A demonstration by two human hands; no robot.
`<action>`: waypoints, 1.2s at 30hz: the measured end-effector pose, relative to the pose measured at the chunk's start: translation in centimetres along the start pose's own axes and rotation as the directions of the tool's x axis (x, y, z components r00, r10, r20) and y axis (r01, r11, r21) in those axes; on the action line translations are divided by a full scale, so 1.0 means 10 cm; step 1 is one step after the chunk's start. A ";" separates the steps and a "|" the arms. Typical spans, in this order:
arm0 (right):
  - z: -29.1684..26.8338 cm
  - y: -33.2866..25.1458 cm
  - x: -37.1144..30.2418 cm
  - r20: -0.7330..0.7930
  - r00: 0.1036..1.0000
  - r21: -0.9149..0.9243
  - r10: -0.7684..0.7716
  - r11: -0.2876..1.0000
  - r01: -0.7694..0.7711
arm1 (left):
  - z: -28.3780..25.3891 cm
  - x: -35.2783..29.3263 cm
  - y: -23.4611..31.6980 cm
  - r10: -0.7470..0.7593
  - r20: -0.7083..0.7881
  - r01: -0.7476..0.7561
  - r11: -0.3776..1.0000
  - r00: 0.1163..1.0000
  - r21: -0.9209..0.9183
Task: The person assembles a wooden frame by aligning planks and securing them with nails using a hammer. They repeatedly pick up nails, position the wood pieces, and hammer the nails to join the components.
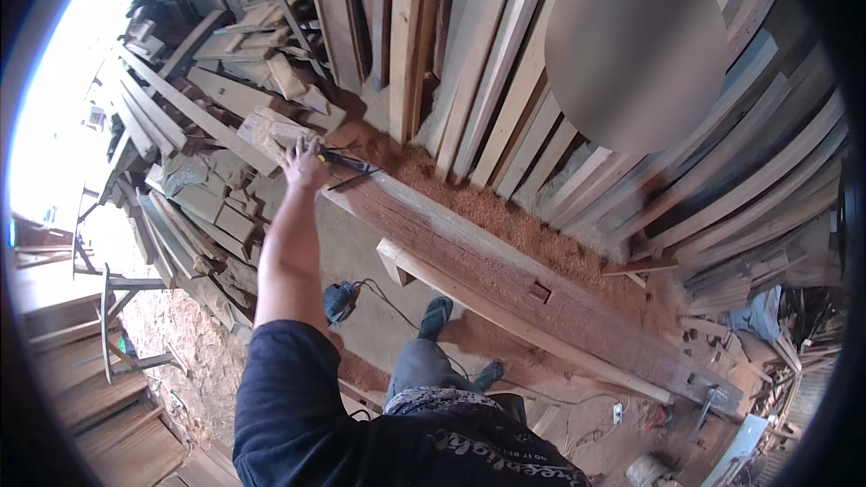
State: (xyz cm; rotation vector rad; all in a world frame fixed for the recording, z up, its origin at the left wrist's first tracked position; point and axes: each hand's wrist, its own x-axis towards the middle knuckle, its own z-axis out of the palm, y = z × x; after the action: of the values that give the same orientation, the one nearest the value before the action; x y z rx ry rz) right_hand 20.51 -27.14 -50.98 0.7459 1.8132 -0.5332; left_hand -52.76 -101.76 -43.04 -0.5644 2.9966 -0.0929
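Note:
My left arm stretches forward to the far left end of a long, thick wooden beam [460, 230]. There my left hand [305, 165] has its fingers spread over a pale block of wood [269, 131]. Right beside the hand, on the beam, lies a dark slim tool [350, 162] with a yellow spot at its end; its kind is unclear. I cannot make out whether the fingers touch it. A rectangular mortise [539, 291] is cut into the beam's top. Alongside the beam, nearer me, runs a paler board [514, 329]. My right hand is out of view.
A blue corded power tool [340, 300] stands on the floor near my feet, its cable trailing right. Reddish sawdust [505, 212] is heaped behind the beam. Upright planks [410, 54] line the far side, and wood offcuts [216, 189] pile up at left.

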 end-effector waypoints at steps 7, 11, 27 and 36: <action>-1.39 -2.05 -0.93 -0.036 0.952 0.124 -0.305 0.943 0.308 | -0.16 0.37 -0.60 0.170 0.139 -0.172 0.985 0.976 0.003; -1.82 -3.28 -1.30 0.018 0.899 -0.198 -0.438 0.879 0.433 | -0.69 -0.08 -0.20 0.092 -0.352 -0.179 0.958 0.931 -0.222; -1.91 -4.80 -1.83 -0.066 0.720 0.006 -0.691 0.721 0.693 | -0.53 -3.99 1.40 0.793 0.487 0.662 0.145 0.367 -0.735; -2.04 -3.65 -1.27 -0.260 0.742 -0.179 -0.618 0.786 0.592 | 0.48 -3.12 0.84 0.439 0.399 0.438 0.012 0.805 -0.899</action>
State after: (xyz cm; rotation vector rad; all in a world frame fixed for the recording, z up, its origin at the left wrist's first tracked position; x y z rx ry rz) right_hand -15.59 -42.35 -31.66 0.1501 2.3691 -0.7873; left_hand -26.42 -82.74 -46.00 -0.4439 1.7683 2.0287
